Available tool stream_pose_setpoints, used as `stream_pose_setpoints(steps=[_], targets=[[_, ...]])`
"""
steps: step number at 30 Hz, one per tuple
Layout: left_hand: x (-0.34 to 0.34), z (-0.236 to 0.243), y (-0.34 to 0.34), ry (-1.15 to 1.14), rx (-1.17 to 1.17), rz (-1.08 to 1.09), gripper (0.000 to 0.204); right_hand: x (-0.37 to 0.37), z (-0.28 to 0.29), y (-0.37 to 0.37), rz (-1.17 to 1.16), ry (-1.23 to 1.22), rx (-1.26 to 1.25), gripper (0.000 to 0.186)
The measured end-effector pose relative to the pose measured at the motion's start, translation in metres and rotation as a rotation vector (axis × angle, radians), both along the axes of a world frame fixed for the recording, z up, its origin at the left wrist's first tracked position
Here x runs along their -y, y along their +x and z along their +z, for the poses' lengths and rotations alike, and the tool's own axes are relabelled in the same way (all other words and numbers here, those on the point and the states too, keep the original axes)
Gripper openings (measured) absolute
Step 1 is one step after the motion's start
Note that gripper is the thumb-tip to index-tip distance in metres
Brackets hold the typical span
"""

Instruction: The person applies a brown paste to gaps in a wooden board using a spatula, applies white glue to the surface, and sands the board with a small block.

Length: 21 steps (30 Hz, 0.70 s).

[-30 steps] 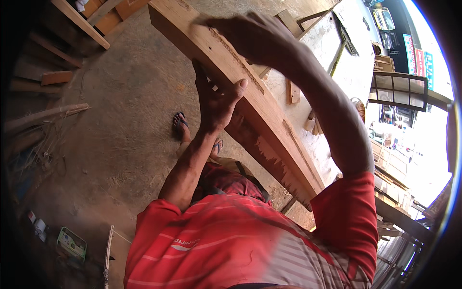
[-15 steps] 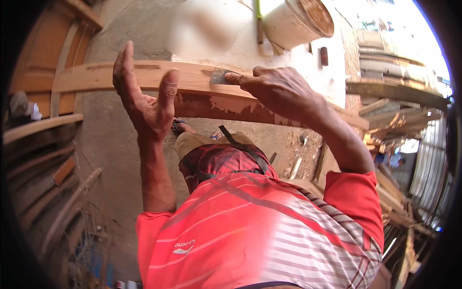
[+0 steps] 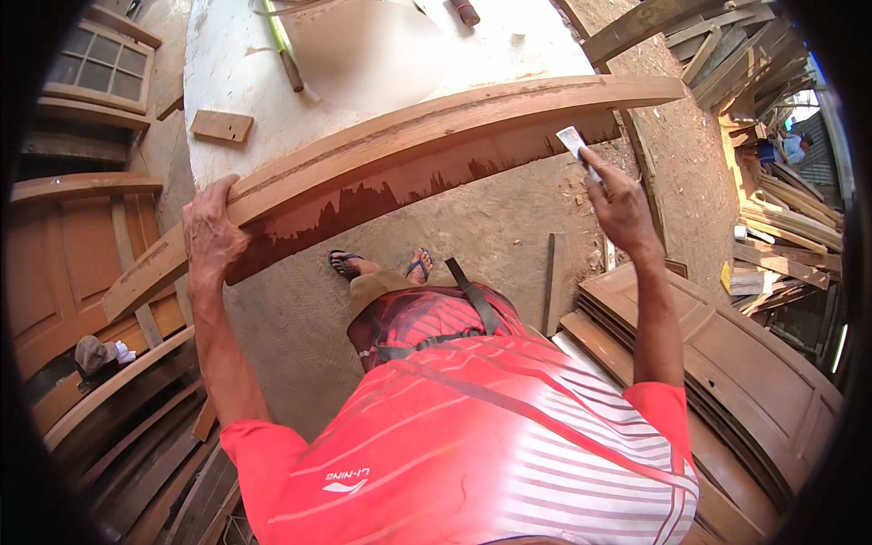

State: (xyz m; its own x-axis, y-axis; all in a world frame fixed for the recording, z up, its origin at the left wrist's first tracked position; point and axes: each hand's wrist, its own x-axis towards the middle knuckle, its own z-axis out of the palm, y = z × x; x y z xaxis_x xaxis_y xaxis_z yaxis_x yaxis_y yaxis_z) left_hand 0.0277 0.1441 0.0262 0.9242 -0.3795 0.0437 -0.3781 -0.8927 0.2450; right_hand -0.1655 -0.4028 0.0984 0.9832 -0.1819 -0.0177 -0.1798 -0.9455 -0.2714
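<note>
A long wooden plank (image 3: 436,123) lies along the near edge of the white-topped table, its left end jutting past that edge. My left hand (image 3: 214,232) is closed round the plank near its left part, fingers over the far side. In my right hand (image 3: 623,204) is a putty knife (image 3: 572,142), its flat blade pointing up and left. The blade is near the plank's right part; whether it touches cannot be told. Below the plank runs a reddish-brown board (image 3: 363,207) with ragged dark patches along it.
On the white tabletop (image 3: 245,82) lie a small wood block (image 3: 222,126), a green-and-brown stick (image 3: 283,50) and a dark red cylinder (image 3: 465,11). Panelled doors (image 3: 727,354) are stacked at the right, more wood (image 3: 82,236) at the left. Timber scraps (image 3: 790,218) pile up far right.
My left hand went from raised and open to gripping the plank. My right hand moved the putty knife off the plank's top, rightward. The view swung, and the white bucket left it.
</note>
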Motion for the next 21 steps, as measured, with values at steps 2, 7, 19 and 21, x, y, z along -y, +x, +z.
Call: stream_pose_setpoints(steps=[2,7,19,21], targets=[[0.000,0.000,-0.001,-0.040,0.051,-0.037,0.078,-0.031,-0.020,-0.001,0.024,0.108,0.152,0.052],[-0.007,-0.005,-0.002,0.040,0.124,-0.033,0.075,-0.136,-0.051,0.046,0.356,0.176,0.284,0.058],[0.001,-0.022,-0.089,0.096,0.436,-0.012,0.068,0.028,-0.111,-0.003,-0.905,1.159,0.626,0.047],[0.000,-0.026,-0.093,0.115,0.425,-0.005,0.069,-0.002,-0.106,0.018,-0.907,1.159,0.669,0.046]])
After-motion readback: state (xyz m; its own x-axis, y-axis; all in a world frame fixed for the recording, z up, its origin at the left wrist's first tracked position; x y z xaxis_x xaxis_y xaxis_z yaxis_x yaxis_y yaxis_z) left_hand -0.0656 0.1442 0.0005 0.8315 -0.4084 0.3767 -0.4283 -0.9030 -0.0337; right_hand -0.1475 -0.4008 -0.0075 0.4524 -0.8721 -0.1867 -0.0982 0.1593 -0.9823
